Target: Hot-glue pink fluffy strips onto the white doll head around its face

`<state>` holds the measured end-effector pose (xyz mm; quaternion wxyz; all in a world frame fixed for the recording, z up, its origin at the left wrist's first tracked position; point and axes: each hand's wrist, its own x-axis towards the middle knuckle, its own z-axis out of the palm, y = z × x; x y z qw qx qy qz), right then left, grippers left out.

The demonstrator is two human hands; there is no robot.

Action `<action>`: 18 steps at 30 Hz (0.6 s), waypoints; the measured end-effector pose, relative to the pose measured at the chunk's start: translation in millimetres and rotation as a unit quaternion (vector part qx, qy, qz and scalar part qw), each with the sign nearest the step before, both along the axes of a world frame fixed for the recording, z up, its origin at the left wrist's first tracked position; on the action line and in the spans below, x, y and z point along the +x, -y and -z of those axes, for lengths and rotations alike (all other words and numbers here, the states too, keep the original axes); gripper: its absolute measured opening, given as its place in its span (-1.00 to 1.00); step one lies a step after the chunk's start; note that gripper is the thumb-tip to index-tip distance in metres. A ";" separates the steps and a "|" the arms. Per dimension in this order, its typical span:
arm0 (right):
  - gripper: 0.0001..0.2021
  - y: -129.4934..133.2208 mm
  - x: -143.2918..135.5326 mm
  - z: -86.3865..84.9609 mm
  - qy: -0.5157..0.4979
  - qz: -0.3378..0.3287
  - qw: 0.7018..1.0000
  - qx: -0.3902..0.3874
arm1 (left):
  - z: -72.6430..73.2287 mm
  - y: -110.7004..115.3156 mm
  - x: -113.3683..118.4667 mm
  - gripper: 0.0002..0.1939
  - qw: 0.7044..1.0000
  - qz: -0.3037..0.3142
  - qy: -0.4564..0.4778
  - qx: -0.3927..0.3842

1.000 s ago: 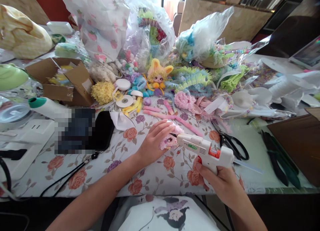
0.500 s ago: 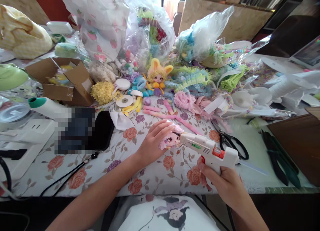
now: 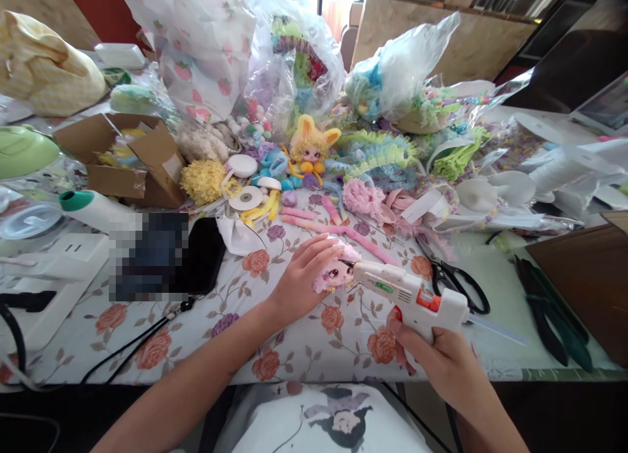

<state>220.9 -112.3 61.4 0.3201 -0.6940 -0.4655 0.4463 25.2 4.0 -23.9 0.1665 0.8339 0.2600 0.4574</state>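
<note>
My left hand [image 3: 305, 276] is wrapped over the back of a small pink fluffy doll head [image 3: 338, 273], holding it on the flowered cloth with its face turned up. In my right hand [image 3: 426, 345] is a white glue gun [image 3: 402, 295], gripped by the handle with a finger by its red trigger. The gun's nozzle meets the upper right of the doll's face, near one eye; its exact contact point is hard to make out. A clear glue stick [image 3: 498, 329] sticks out from the gun's back end.
Black-handled scissors [image 3: 458, 286] and dark green pliers [image 3: 554, 316] lie to the right. Pink fuzzy stems [image 3: 338, 229] lie beyond the doll head. A yellow-eared doll [image 3: 310, 152] stands among yarn, ribbon spools and bags at the back. A phone [image 3: 200, 255] and power strip [image 3: 63, 270] are left.
</note>
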 end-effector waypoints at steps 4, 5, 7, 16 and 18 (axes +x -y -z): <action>-0.69 -0.1 -0.5 4.1 0.005 -0.043 0.999 -0.011 | 1.6 -0.4 0.0 -0.41 1.000 -0.002 -0.002 0.003; -0.69 0.0 -0.3 5.0 0.005 -0.049 0.999 -0.013 | 2.0 -0.5 0.2 -0.41 1.000 -0.003 -0.001 0.004; -0.70 0.3 -0.1 5.8 0.009 -0.051 0.999 -0.014 | 2.2 -0.5 0.6 -0.41 1.000 -0.004 0.003 0.005; -0.71 0.9 1.1 -1.1 0.005 0.006 1.000 -0.009 | -0.5 0.9 -0.6 -0.43 1.000 -0.006 -0.002 -0.005; -0.71 1.7 3.3 0.1 0.003 0.016 1.000 -0.008 | 0.6 0.3 -0.6 -0.41 1.000 -0.011 0.002 -0.001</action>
